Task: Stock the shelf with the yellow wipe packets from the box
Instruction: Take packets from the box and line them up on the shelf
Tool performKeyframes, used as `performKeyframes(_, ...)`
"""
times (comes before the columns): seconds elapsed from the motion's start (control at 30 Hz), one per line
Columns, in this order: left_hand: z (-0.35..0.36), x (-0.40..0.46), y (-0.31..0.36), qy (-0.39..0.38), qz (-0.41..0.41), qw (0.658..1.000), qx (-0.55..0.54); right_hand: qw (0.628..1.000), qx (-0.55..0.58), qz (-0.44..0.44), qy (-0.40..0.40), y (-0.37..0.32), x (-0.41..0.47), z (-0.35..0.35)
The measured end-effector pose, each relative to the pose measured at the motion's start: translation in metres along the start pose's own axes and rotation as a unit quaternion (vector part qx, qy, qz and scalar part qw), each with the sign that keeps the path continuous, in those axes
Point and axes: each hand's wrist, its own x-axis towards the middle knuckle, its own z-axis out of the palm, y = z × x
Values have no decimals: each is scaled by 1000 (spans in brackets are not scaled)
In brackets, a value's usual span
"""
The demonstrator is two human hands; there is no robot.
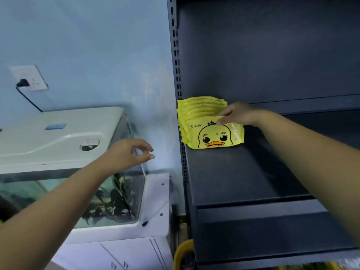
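Observation:
Several yellow wipe packets (pixel 202 111) stand in a row at the left end of the dark shelf (pixel 243 172), against its slotted upright. The front packet (pixel 218 136) shows a duck face and stands upright. My right hand (pixel 236 114) reaches in from the right and pinches the top edge of that front packet. My left hand (pixel 126 152) hovers in the air left of the shelf, above the fish tank, fingers loosely curled and holding nothing. The box is not plainly visible; a yellow blur shows at the bottom edge.
A glass fish tank (pixel 109 195) with a white lid (pixel 58 137) stands left of the shelf on a white cabinet. A wall socket with a black plug (pixel 27 78) is on the blue wall. A lower shelf (pixel 263 230) lies beneath. A yellow object (pixel 183 252) sits by the shelf's foot.

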Motion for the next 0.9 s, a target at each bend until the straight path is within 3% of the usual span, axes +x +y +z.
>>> performKeyframes(0.2,8,-50,-4,12,-59,998,-6,990,-129,1,58,-1,10,11)
performKeyframes(0.47,7,-88,12,43,-61,997,-13,946,-175,-47,269,-18,-48,45)
performKeyframes(0.7,10,-117,46,30,22,999,-14,946,-157,-93,268,-54,-154,87)
performKeyframes(0.9,27,-168,69,-31,83,995,-48,967,-109,-52,224,-72,-255,131)
